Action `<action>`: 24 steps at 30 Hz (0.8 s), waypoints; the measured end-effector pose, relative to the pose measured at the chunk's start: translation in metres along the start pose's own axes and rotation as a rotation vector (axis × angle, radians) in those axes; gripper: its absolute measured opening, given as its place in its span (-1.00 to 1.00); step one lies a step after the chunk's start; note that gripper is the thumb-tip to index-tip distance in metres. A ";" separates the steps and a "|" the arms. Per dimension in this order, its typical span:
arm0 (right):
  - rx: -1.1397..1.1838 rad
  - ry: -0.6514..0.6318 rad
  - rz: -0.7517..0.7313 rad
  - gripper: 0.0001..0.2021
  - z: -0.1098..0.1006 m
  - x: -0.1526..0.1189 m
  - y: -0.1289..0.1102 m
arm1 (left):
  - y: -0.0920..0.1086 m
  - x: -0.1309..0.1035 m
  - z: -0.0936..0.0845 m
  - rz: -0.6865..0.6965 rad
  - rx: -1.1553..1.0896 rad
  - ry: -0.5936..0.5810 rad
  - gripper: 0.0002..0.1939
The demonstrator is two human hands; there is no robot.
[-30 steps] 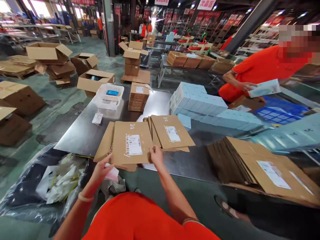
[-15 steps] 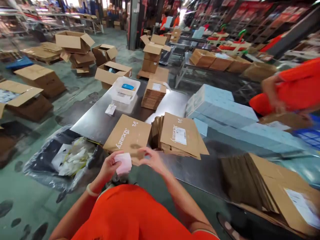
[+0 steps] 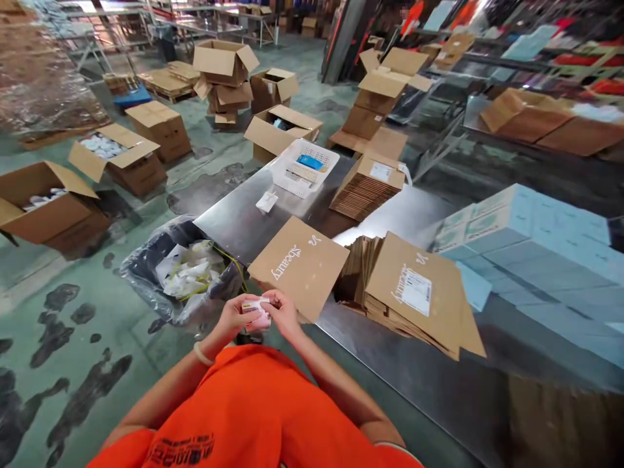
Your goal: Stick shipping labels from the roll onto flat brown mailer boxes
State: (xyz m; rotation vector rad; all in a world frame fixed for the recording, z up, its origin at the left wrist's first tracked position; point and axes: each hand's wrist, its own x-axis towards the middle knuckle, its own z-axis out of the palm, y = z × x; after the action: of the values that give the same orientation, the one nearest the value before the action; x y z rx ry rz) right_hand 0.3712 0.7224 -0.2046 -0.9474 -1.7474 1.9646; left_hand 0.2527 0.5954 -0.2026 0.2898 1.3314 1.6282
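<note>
Close to my body, my left hand grips a small wad of white and pinkish paper labels with print on the top one. The fingertips of my right hand pinch the upper right edge of the same labels. Just beyond my hands, a flat cardboard carton with "beauty" printed in white lies at the table's near edge. To its right leans a stack of folded cartons, the front one bearing a white shipping label.
The metal table carries a white basket with a blue item, a small white paper piece, a bundle of flattened cartons and stacked pale blue boxes. A lined bin with paper scraps stands left. Open boxes sit on the floor.
My right hand, apart from the labels before, has come in to pinch them beside my left hand. My view has turned left, so the table's contents appear further right.
</note>
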 end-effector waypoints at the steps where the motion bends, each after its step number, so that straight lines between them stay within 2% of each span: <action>1: -0.016 0.004 0.008 -0.72 0.000 0.000 0.001 | 0.001 0.000 0.002 -0.003 0.031 -0.012 -0.37; 4: -0.098 0.077 -0.035 -0.72 -0.004 -0.005 0.005 | 0.005 0.006 0.007 -0.020 0.087 0.022 -0.47; 7: -0.243 0.188 -0.210 -0.77 -0.013 -0.015 0.010 | 0.007 0.015 0.017 -0.015 0.172 0.058 -0.54; 10: -0.382 0.263 -0.367 -0.72 -0.021 -0.027 0.015 | 0.006 0.023 0.029 -0.013 0.236 0.049 -0.55; 13: -0.473 0.328 -0.393 -0.69 -0.025 -0.035 0.019 | 0.004 0.030 0.038 -0.042 0.224 0.005 -0.49; 16: -0.563 0.391 -0.396 -0.71 -0.034 -0.031 0.013 | 0.003 0.039 0.037 -0.052 0.222 -0.064 -0.50; 18: -0.623 0.454 -0.413 -0.75 -0.049 -0.016 0.001 | 0.001 0.045 0.031 -0.104 0.270 -0.196 -0.56; 20: -0.648 0.527 -0.385 -0.80 -0.071 0.012 -0.017 | -0.004 0.050 0.023 -0.188 0.318 -0.324 -0.56; 22: -0.651 0.597 -0.285 -0.83 -0.096 0.048 -0.034 | -0.011 0.054 0.015 -0.262 0.311 -0.348 -0.49; 24: -0.693 0.633 -0.157 -0.83 -0.116 0.082 -0.045 | -0.022 0.058 0.007 -0.289 0.272 -0.294 -0.42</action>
State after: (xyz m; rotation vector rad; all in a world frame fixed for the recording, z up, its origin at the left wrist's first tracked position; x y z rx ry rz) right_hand 0.3828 0.8697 -0.1838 -1.3900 -2.0120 0.7908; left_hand 0.2405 0.6438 -0.2400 0.4584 1.2982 1.1182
